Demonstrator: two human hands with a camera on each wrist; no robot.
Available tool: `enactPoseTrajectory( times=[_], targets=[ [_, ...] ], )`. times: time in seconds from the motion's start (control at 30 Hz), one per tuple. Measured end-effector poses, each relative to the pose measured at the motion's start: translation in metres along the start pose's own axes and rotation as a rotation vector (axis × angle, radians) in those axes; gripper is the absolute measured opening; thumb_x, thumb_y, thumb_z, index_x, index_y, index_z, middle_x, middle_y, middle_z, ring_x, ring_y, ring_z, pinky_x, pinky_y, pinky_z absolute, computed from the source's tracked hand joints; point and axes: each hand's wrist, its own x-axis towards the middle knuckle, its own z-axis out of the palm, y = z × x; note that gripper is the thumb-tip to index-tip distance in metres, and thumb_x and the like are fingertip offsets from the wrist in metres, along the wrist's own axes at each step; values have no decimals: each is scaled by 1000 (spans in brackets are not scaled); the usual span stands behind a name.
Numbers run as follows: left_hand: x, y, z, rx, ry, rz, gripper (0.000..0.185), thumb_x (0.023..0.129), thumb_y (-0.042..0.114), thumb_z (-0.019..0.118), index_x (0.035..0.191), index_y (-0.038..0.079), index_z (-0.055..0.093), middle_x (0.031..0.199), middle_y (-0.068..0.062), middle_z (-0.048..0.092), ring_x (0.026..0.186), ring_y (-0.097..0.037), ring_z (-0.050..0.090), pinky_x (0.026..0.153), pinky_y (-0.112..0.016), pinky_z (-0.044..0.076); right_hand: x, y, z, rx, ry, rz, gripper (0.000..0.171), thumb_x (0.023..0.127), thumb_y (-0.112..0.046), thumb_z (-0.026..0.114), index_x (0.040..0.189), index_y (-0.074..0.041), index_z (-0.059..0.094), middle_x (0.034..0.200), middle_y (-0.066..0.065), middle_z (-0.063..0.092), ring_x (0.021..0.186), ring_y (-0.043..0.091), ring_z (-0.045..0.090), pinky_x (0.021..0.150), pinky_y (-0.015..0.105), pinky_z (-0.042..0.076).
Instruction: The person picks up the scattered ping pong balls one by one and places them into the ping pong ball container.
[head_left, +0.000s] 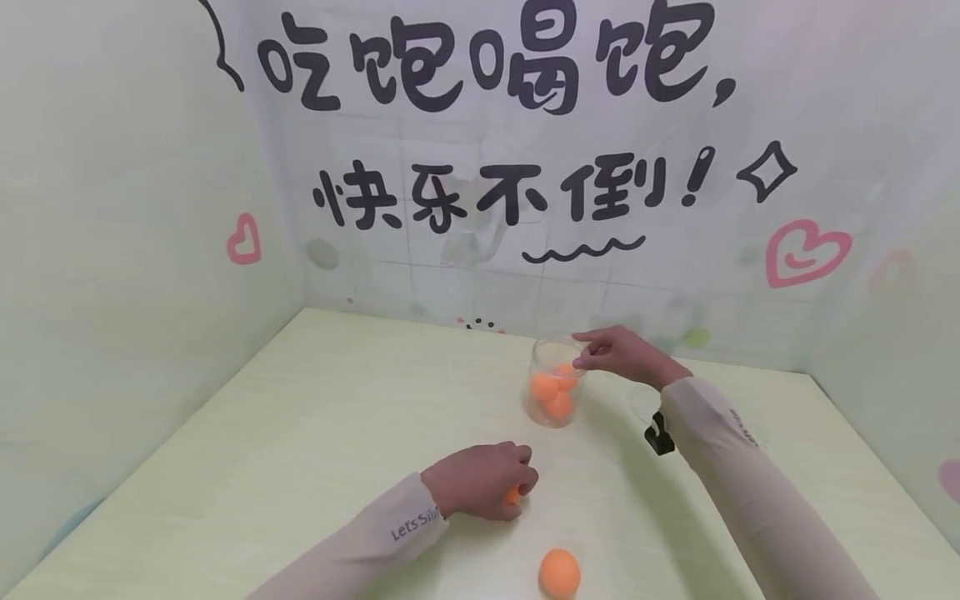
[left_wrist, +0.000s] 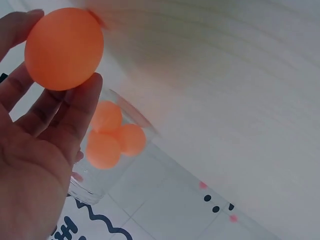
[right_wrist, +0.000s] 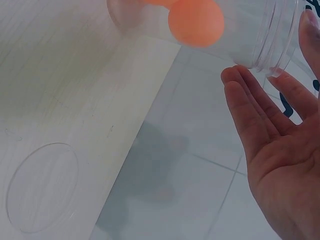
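Note:
My left hand (head_left: 483, 482) is low over the table, its fingers and thumb around an orange ping-pong ball (left_wrist: 64, 49). A clear jar (head_left: 534, 408) stands upright beyond it, with several orange balls (head_left: 558, 405) inside. At the jar's top rim, my right hand (head_left: 622, 357) holds the edge between thumb and fingers. The right wrist view shows this right hand (right_wrist: 282, 150) by the ridged neck of the jar (right_wrist: 245, 30). Another orange ping-pong ball (head_left: 559, 573) lies loose on the table at the near edge of the head view.
A clear round lid (right_wrist: 42, 187) lies flat on the pale table (head_left: 322, 433), right of the jar and partly behind the right sleeve. Printed cloth walls (head_left: 450, 283) enclose the table at the back and sides. A black clip-like piece (head_left: 660, 435) shows by the right cuff.

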Motion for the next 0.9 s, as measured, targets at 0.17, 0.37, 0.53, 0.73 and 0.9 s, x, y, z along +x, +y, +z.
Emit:
enactPoseTrajectory(
  times=[0.17, 0.37, 0.53, 0.73, 0.9],
  targets=[
    [9, -6, -3, -10, 11, -3, 11, 80, 20, 71, 79, 19, 60, 76, 8, 43, 67, -5, 39, 56, -13, 32, -1, 2, 0, 1, 10, 0, 58, 89, -24, 67, 136, 3, 48, 100, 15, 71, 95, 23, 67, 91, 46, 50],
    [24, -17, -6, -10, 22, -115, 9, 84, 23, 69, 87, 17, 63, 83, 6, 47, 69, -6, 41, 57, -15, 36, 0, 3, -1, -20, 7, 2, 58, 89, -26, 67, 136, 2, 48, 101, 14, 71, 96, 24, 67, 89, 45, 51],
    [37, -35, -6, -70, 71, -216, 11, 85, 20, 68, 93, 13, 64, 85, 3, 48, 71, -9, 42, 59, -19, 38, -1, 1, -4, -25, 25, 7, 56, 89, -22, 67, 136, 2, 49, 100, 15, 71, 94, 25, 67, 89, 45, 51],
    [47, -62, 0, -123, 150, -286, 12, 83, 15, 67, 93, 8, 64, 82, -2, 48, 68, -13, 42, 59, -24, 37, -2, -2, -3, -8, 19, 10, 56, 89, -22, 67, 136, 1, 49, 102, 16, 71, 97, 26, 68, 90, 46, 50],
    [56, -79, -3, -198, 195, -345, 8, 83, 13, 66, 87, 8, 62, 80, -3, 48, 67, -16, 43, 59, -26, 36, -1, 0, 0, 10, 15, 17, 56, 89, -22, 67, 137, 1, 48, 102, 16, 71, 97, 26, 67, 91, 46, 50]
  ],
)
